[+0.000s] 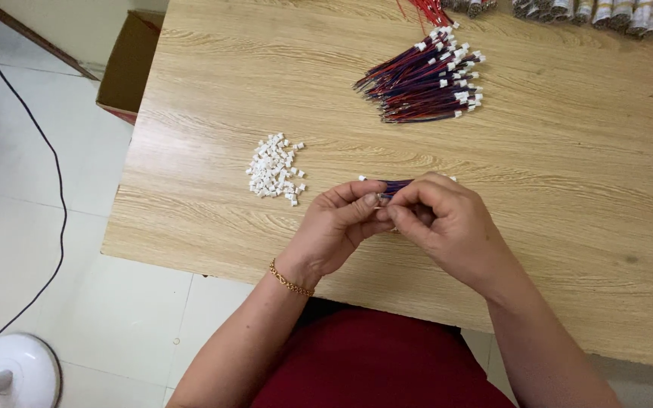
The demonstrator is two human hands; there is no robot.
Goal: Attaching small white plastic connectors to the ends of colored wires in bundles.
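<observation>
Head view: both hands meet above the desk [553, 227].
Left hand [338, 227]: fingers pinch the wires [394, 186].
Right hand [447, 219]: fingers closed on the same wires.
Wires: light, soft, thin; probably best held near the ends.
Connectors [275, 168]: small white pile, near the left hand.

A: Any packages, labels or screens?
B: One brown cardboard box [131, 64], open, on the floor far up-left of the left grip [338, 227], against the bench [568, 227] edge. Red along its bottom edge. No screens.
</observation>
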